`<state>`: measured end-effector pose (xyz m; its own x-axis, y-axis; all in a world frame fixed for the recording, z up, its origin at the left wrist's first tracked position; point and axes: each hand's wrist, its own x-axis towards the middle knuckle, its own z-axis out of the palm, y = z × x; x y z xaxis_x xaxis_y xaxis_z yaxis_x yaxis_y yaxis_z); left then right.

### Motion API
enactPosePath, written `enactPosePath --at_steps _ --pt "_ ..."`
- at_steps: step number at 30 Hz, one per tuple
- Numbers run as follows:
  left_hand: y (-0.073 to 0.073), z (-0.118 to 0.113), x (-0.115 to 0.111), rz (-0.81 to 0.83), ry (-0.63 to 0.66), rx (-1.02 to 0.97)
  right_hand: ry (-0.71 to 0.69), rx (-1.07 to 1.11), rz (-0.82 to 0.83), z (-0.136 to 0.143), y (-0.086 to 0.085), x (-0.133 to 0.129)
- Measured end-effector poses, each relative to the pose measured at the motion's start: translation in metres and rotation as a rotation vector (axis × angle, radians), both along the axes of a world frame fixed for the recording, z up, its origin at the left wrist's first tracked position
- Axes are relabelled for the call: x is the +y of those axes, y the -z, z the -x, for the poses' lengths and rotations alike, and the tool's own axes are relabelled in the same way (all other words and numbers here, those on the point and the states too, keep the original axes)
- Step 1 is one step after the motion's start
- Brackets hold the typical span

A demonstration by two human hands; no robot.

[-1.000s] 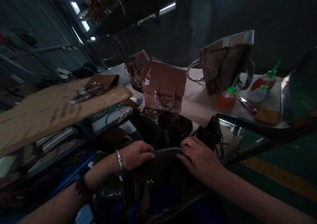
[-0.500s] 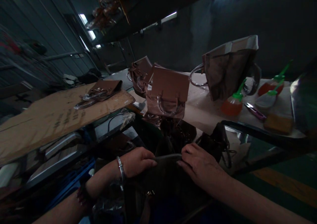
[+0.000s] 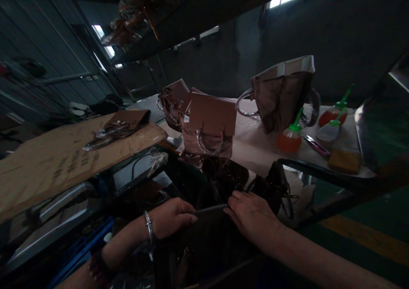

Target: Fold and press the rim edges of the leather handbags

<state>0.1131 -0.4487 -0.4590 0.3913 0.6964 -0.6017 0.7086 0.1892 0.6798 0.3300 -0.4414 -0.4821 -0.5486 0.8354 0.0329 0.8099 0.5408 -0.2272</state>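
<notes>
A dark handbag is in front of me, its top edge facing away and its lower part lost in shadow. My left hand pinches the left part of that edge between thumb and fingers. On the right part of the same edge, my right hand grips with its fingers folded over the far side. A short stretch of rim shows between the two hands. Just beyond them lie other dark bags, hard to make out in the low light.
Brown handbags and a taller bag stand on the far table. Bottles with green nozzles, a pink-handled cutter and a yellowish sponge lie right. A flat bag rests on the cardboard-topped table at left.
My view has shifted slightly, so the tables and bags appear farther left and a little lower. Both hands keep their hold on the handbag's edge.
</notes>
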Motion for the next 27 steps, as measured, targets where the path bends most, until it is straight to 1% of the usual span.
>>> enactPosePath --at_steps 6,10,14,20,25,27 --pt "0.0 -0.001 0.001 0.051 -0.029 -0.042 0.023 0.006 0.022 0.001 -0.002 0.002" --pt "-0.002 -0.002 0.002 0.052 -0.039 -0.04 0.038 -0.012 0.006 0.003 0.001 0.005" --pt "0.0 0.0 0.003 0.11 -0.082 -0.04 0.043 0.013 -0.016 0.004 0.005 0.006" --pt "0.008 0.011 0.012 0.107 -0.161 -0.027 0.051 0.02 0.004 0.012 0.005 0.014" --pt "0.018 0.025 0.023 0.122 -0.254 -0.042 0.041 0.012 -0.018 0.028 0.006 0.028" --pt "0.022 0.033 0.027 0.104 -0.283 -0.043 0.02 0.004 -0.039 0.036 0.005 0.034"
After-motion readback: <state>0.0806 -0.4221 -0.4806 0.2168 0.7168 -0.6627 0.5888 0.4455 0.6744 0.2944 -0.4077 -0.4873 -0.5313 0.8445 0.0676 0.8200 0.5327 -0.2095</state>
